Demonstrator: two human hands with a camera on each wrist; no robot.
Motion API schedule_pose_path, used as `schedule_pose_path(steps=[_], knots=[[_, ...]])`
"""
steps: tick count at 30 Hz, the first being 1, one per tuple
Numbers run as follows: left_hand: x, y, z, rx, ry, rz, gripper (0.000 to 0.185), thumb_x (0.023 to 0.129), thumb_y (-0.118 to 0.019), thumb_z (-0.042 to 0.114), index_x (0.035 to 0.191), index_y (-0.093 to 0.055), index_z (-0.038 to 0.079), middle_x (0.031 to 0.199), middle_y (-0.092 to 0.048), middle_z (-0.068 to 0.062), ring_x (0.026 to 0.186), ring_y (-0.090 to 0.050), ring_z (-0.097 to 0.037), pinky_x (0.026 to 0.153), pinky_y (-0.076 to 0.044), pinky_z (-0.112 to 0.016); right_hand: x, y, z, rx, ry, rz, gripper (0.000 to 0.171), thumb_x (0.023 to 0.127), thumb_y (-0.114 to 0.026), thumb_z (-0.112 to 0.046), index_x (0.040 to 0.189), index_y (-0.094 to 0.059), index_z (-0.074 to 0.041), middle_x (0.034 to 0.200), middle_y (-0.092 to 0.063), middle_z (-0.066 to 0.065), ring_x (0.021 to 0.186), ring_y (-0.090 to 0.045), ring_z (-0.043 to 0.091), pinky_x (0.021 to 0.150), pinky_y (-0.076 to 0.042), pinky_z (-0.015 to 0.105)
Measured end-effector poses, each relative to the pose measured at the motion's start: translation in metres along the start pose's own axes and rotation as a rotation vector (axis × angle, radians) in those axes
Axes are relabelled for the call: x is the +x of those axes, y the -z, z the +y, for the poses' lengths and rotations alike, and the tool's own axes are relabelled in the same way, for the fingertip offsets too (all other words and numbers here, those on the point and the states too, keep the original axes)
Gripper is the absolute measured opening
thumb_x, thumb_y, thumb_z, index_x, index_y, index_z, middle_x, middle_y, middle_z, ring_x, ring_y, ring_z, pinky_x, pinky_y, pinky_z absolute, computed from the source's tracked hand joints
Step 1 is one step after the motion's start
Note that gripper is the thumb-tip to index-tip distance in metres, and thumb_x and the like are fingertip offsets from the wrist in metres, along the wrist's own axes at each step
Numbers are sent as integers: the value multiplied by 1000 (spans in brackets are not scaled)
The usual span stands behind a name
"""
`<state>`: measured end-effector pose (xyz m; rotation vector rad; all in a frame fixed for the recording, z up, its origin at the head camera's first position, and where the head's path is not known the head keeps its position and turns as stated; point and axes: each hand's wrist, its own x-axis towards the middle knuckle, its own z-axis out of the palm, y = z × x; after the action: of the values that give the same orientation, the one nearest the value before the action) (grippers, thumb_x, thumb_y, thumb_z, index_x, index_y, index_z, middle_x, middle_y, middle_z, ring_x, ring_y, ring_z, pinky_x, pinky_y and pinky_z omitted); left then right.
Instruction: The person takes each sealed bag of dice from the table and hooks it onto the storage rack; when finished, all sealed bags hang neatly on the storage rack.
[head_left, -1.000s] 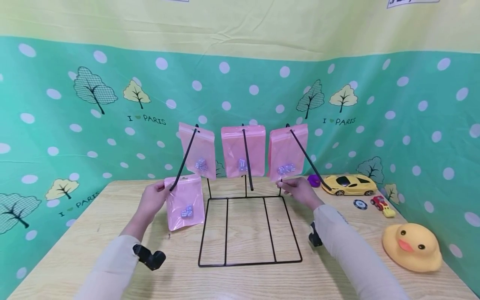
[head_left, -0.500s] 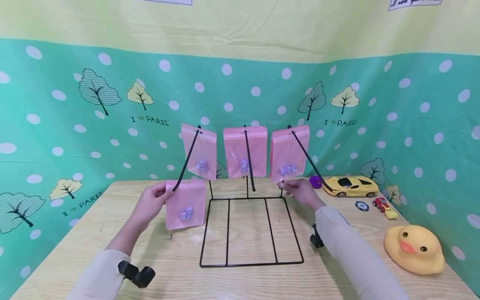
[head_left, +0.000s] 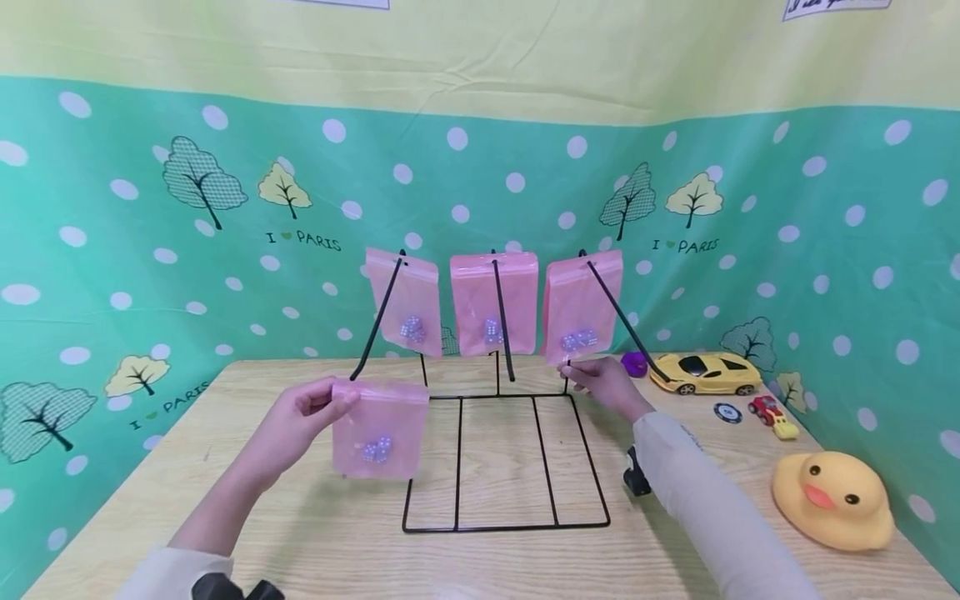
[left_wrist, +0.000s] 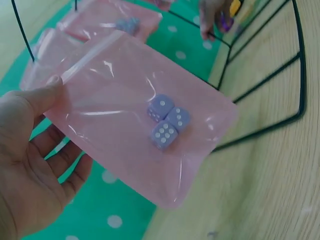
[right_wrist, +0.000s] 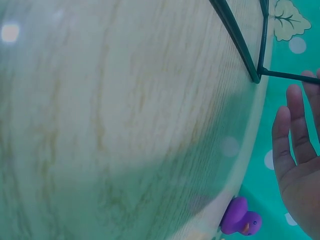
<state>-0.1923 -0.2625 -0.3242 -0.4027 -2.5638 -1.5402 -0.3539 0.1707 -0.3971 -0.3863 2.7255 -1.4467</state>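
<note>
My left hand (head_left: 296, 425) pinches a pink zip bag (head_left: 390, 433) by its upper left corner, between thumb and fingers. Three purple dice (left_wrist: 169, 120) lie inside the bag, seen clearly in the left wrist view. The bag's top edge is just below the front tip of the left hook (head_left: 375, 329) in the head view. At the black wire rack (head_left: 502, 528), my right hand (head_left: 606, 385) pinches the right upright with its fingertips. More pink bags hang on the rack: a left bag (head_left: 405, 296), a middle bag (head_left: 480, 292) and a right bag (head_left: 581, 292).
On the right of the wooden table (head_left: 315, 542) stand a yellow toy car (head_left: 705, 373), a purple toy duck (right_wrist: 239, 217), a poker chip (head_left: 727, 412), a small red and yellow toy car (head_left: 772, 417) and a large yellow duck (head_left: 832, 504). A patterned cloth (head_left: 420, 183) hangs behind.
My left hand has drawn the pink bag down and toward me, from the left hook's tip to just below it. The right hand stays on the rack's upright.
</note>
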Motion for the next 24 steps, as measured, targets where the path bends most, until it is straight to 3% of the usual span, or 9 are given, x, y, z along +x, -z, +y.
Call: schedule_pose_path(steps=[11, 19, 24], knots=[[-23, 0, 32, -108, -161, 11, 16, 104, -57, 6, 109, -72, 3, 100, -73, -2, 87, -67, -15, 88, -51, -20, 1, 1, -1, -14, 9, 0, 35, 104, -62, -27, 126, -70, -1, 119, -70, 18, 97, -69, 32, 83, -57, 44], [-34, 2, 42, -241, -288, 46, 27, 99, -57, -10, 108, -75, 8, 99, -74, 0, 87, -67, -10, 85, -52, -20, 1, 1, 1, -12, -2, -3, 37, 104, -62, -29, 127, -70, -1, 123, -69, 19, 98, -69, 31, 83, -57, 44], [-38, 1, 47, -279, -332, 74, 30, 97, -57, -13, 108, -76, 8, 95, -75, -1, 83, -69, -11, 85, -52, -20, 0, 1, 2, -18, 1, -3, 38, 104, -62, -30, 127, -70, -1, 122, -70, 19, 98, -69, 31, 83, -58, 43]])
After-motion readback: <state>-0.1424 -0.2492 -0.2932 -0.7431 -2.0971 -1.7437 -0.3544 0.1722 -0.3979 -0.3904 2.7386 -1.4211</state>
